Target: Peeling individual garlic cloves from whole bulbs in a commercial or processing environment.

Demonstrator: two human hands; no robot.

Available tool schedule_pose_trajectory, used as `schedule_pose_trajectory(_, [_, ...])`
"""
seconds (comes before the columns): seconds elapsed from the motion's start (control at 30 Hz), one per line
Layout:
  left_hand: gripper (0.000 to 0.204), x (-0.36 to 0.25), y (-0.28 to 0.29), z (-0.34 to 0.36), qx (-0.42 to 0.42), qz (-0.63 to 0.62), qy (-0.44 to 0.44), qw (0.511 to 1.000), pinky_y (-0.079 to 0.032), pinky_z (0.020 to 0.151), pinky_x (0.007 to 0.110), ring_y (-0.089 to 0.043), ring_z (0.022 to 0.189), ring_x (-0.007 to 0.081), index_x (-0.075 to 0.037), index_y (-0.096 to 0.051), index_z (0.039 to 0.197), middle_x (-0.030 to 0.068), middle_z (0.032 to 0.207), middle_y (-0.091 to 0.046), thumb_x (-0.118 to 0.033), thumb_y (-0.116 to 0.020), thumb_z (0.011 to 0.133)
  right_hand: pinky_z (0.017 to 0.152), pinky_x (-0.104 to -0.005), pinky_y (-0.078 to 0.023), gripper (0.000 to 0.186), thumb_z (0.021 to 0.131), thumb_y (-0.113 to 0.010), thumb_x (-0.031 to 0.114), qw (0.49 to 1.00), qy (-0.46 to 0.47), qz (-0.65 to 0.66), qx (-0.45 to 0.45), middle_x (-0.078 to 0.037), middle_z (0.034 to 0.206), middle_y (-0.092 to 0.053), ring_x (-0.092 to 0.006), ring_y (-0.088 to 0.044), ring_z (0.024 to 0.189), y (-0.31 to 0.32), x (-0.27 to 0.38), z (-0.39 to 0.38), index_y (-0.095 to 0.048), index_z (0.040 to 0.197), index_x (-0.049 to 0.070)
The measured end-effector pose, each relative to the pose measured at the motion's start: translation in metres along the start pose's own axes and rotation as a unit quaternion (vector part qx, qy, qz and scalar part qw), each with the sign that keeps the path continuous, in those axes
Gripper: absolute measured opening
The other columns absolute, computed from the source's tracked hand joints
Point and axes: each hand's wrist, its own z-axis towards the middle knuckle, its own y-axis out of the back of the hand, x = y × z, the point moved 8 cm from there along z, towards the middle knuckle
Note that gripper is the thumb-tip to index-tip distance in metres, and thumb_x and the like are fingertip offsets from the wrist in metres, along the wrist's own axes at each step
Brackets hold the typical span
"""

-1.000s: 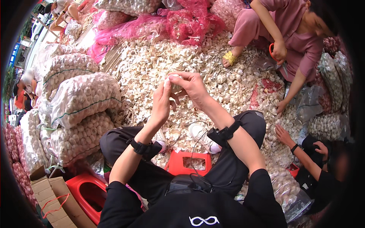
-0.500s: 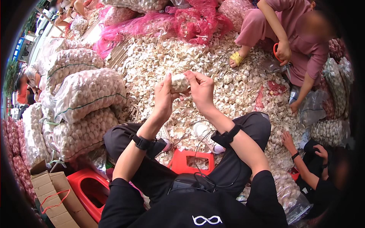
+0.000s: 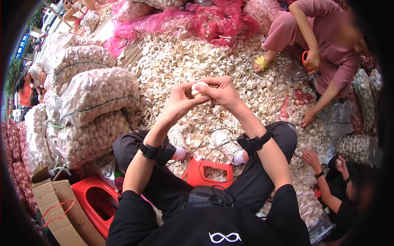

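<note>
Both my hands meet in front of me around a white garlic bulb (image 3: 198, 88), partly covered by the fingers. My left hand (image 3: 179, 98) closes on it from the left. From the right, my right hand (image 3: 223, 93) grips it, with the thumb pressed across its near face. Beneath them spreads a thick heap of garlic skins (image 3: 176, 61), with whole bulbs mixed in toward the right.
Clear sacks of garlic (image 3: 100, 95) are stacked at left, near a red plastic stool (image 3: 88, 188) and cardboard (image 3: 61, 213). Another red stool (image 3: 193, 172) sits between my legs. A person in pink (image 3: 283, 33) holds red-handled scissors (image 3: 305, 61); another person's hand (image 3: 312, 159) is lower right.
My hands have turned inward and closed more tightly round the garlic bulb. It now looks smoother and whiter, and less of it shows.
</note>
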Motion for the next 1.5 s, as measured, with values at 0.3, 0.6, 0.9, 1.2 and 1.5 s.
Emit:
schedule_pose_trajectory(0.3, [0.040, 0.012, 0.017, -0.001, -0.049, 0.100, -0.001, 0.994, -0.047, 0.065, 0.022, -0.058, 0.071, 0.0068, 0.002, -0.066, 0.104, 0.0036, 0.079, -0.067, -0.015, -0.083, 0.071, 0.050, -0.0212, -0.044, 0.016, 0.089, -0.065, 0.015, 0.986, 0.092, -0.072, -0.118, -0.001, 0.074, -0.066, -0.0054, -0.057, 0.057, 0.013, 0.003, -0.001, -0.072, 0.086, 0.001])
schedule_pose_trajectory(0.6, [0.033, 0.007, 0.023, -0.005, -0.065, 0.285, 0.010, 0.956, -0.047, 0.059, 0.022, -0.058, 0.065, 0.0056, 0.001, -0.068, 0.091, 0.0051, 0.073, -0.066, -0.017, -0.083, 0.069, 0.060, -0.0235, -0.042, 0.008, 0.083, -0.071, 0.008, 0.965, 0.180, -0.168, -0.095, -0.003, 0.080, -0.058, -0.0076, -0.052, 0.068, 0.006, 0.010, -0.003, -0.071, 0.085, 0.000])
schedule_pose_trajectory(0.9, [0.032, -0.010, 0.022, -0.012, -0.120, 0.242, -0.085, 0.959, -0.050, 0.063, 0.023, -0.062, 0.070, 0.0060, 0.003, -0.069, 0.096, 0.0041, 0.076, -0.069, -0.017, -0.079, 0.073, 0.066, -0.0262, -0.046, 0.012, 0.083, -0.071, 0.013, 0.909, 0.279, -0.295, -0.095, -0.007, 0.089, -0.063, -0.0143, -0.060, 0.076, -0.014, 0.032, -0.010, -0.070, 0.088, 0.002])
schedule_pose_trajectory(1.2, [0.041, 0.004, 0.019, -0.011, -0.086, 0.117, -0.052, 0.988, -0.052, 0.069, 0.023, -0.065, 0.080, 0.0088, 0.005, -0.065, 0.108, 0.0071, 0.090, -0.070, -0.010, -0.080, 0.073, 0.067, -0.0291, -0.047, 0.015, 0.087, -0.067, 0.015, 0.920, 0.147, -0.308, -0.191, -0.008, 0.085, -0.063, -0.0172, -0.061, 0.074, 0.026, 0.006, 0.004, -0.070, 0.090, 0.000])
schedule_pose_trajectory(1.5, [0.042, 0.018, 0.023, -0.006, -0.065, -0.106, -0.040, 0.991, -0.053, 0.074, 0.025, -0.063, 0.087, 0.0102, 0.003, -0.054, 0.125, 0.0080, 0.102, -0.067, -0.006, -0.069, 0.087, 0.069, -0.0233, -0.051, 0.036, 0.089, -0.068, 0.016, 0.996, 0.089, -0.021, 0.009, -0.006, 0.101, -0.067, -0.0088, -0.063, 0.080, -0.013, -0.010, 0.011, -0.061, 0.120, 0.000])
